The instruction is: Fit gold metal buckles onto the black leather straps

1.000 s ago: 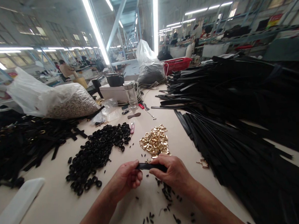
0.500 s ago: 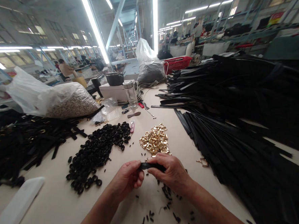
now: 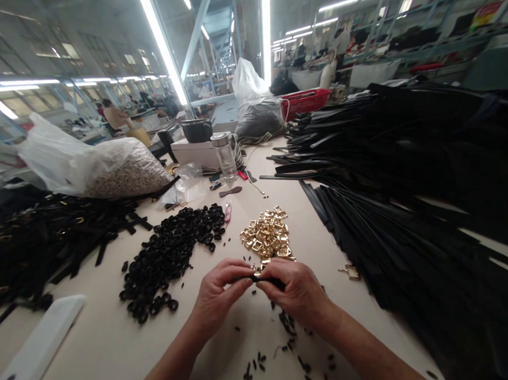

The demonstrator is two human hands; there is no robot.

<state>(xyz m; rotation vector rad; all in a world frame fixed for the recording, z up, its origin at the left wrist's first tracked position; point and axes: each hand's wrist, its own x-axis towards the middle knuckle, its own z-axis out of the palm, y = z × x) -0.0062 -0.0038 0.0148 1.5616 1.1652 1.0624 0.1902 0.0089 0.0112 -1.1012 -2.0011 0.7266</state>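
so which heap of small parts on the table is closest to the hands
The gold buckle pile, just beyond the hands, right and left, holding a black strap. The black ring pile lies farther off to the left.

The left hand (image 3: 220, 295) and right hand (image 3: 297, 290) have closed together, nearly hiding the black strap (image 3: 259, 279) (perhaps folded).
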